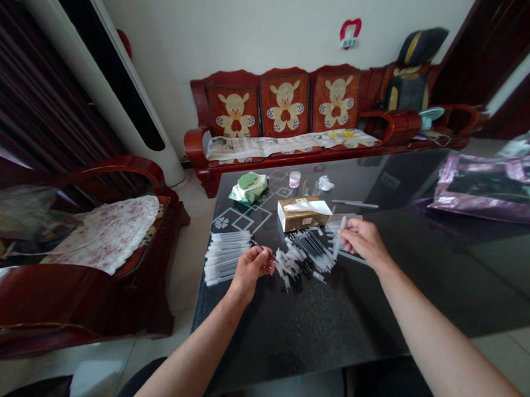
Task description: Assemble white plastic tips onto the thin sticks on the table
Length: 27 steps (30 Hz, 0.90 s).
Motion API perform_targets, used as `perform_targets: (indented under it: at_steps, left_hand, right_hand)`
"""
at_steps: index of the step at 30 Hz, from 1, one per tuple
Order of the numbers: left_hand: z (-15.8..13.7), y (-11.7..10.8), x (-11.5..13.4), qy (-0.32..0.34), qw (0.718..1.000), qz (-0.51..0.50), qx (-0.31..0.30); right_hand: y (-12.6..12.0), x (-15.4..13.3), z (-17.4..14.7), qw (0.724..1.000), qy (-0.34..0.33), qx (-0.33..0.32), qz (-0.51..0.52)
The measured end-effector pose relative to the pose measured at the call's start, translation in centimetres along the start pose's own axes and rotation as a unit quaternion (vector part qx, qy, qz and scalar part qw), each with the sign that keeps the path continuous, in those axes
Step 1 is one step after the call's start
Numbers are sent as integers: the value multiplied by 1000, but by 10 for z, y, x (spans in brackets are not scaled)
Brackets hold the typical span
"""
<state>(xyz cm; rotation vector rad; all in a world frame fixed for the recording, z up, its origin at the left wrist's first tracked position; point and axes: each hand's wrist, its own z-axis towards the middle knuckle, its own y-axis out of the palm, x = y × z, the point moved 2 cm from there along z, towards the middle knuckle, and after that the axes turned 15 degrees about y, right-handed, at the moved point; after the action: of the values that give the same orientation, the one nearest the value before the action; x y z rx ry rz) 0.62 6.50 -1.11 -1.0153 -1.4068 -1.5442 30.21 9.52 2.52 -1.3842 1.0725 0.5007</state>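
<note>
My left hand is closed, pinching a thin dark pen refill that is partly hidden by the fingers. Between the fingers of my right hand a whitish translucent pen barrel stands tilted. A pile of small white and black pen parts, apparently caps and tips, lies between the hands. Beside it are several dark refills in a fanned row. Left of my left hand, several whitish pens or barrels are stacked side by side. More clear barrels lie partly behind my right hand.
A gold tissue box stands behind the parts on the dark glossy table. Farther back are a green wipes pack, a small white tub and a crumpled tissue. A purple-edged plastic bag lies at right.
</note>
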Motion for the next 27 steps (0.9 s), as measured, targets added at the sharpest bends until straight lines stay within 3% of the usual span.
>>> perform_targets:
  at_steps: [3, 7, 19, 27]
  left_hand:
    - [0, 1, 1, 2, 1000, -14, 0]
    - [0, 0, 2, 5, 999, -25, 20]
    - [2, -4, 1, 27, 999, -30, 15]
    - [3, -5, 4, 46, 996, -40, 67]
  right_hand:
    - [25, -6, -14, 966, 56, -173, 185]
    - [51, -18, -33, 923, 67, -277, 257]
    - [62, -23, -43, 903, 61, -349, 242]
    - [61, -17, -34, 888, 119, -279, 346]
